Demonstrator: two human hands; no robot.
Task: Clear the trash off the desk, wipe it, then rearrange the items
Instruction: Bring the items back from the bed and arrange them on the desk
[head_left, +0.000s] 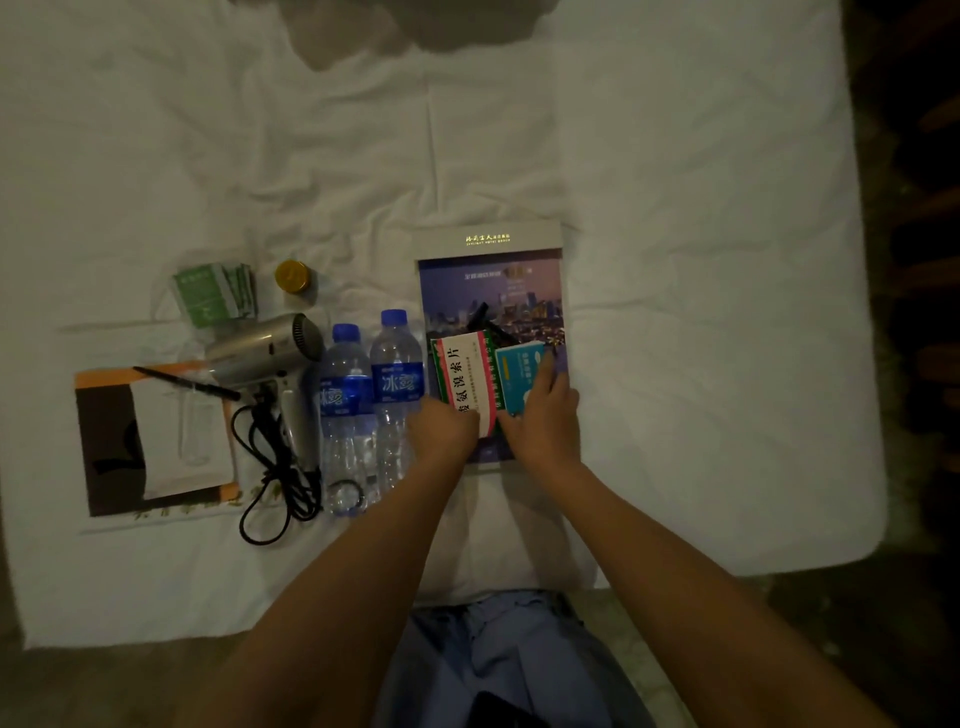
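Nearest, blue trousers (498, 660) at the bottom edge, both bare forearms reaching forward over a white sheet (701, 312). Left hand (444, 428) resting on the near end of a red-and-white medicine box (465, 376), fingers curled down over its lower edge. Right hand (545, 415) beside it, fingers laid against a teal box (519, 376), one finger stretched up along the box's right side; whether gripping or only pressing, cannot tell. Both boxes side by side, touching, on top of a purple booklet (493, 291) with a city skyline, itself lying on a larger grey folder (488, 236) with gold lettering. A small black object (480, 314) just beyond the boxes, partly hidden.

Left of the booklet, two water bottles (371, 395) with blue caps and labels, lying side by side, caps pointing away. A hair tie (345, 493) at their near end. Further left, a silver hair dryer (265, 353) with its black cord (275, 467) looped toward the near side. Beyond that, leftmost, an orange-and-brown paper bag (104, 441) with a white packet (187, 441) and a thin black comb (187, 384) on top.

Farther off, a stack of green sachets (215, 293) and a small gold-lidded jar (292, 278), close together. Farthest, a dark shadow (405, 26) on the sheet.
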